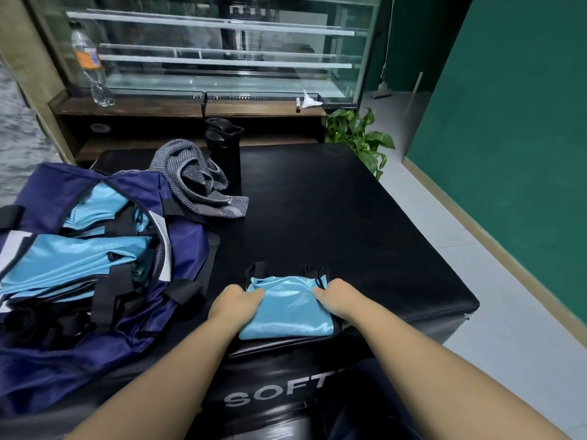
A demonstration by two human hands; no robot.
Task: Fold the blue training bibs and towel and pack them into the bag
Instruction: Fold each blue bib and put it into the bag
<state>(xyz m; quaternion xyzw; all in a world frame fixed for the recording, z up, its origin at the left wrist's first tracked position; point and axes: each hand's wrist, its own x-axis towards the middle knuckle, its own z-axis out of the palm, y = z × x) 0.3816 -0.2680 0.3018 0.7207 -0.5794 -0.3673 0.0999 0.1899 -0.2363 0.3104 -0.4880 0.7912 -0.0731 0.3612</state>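
A light blue training bib [287, 308], folded into a small rectangle with black trim, lies near the front edge of the black padded box [349, 217]. My left hand [233, 301] grips its left edge and my right hand [338, 296] grips its right edge, fingers curled into the cloth. To the left stands the open navy bag [178, 249], with several folded blue bibs [76, 258] inside. A grey striped towel [197, 182] lies crumpled on the box behind the bag.
A black shaker bottle [224, 147] stands behind the towel. On the wooden shelf beyond are a clear plastic water bottle [92, 65], a marker and a crumpled tissue. A green potted plant [362, 138] sits right of the box, beside a green wall.
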